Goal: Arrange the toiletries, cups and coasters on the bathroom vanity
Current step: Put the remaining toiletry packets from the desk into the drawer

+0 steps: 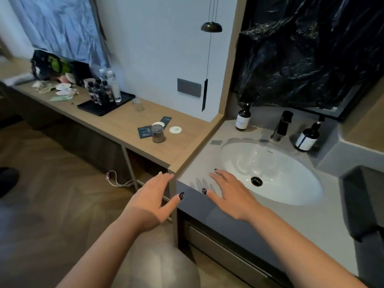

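On desk (128,123): cup (158,134), two sachets (145,131), two coasters (175,129). Left hand (152,199), right hand (230,194) near sink (270,173), fingers spread, holding nothing.

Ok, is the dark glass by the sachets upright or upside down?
Cannot tell for sure: the dark glass stands vertical on the wooden counter, but its rim is blurred.

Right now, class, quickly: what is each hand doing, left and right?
Left hand: open, fingers straight, holding nothing, by the wooden counter's corner.
Right hand: open, fingers spread, holding nothing, over the grey vanity top beside the sink.
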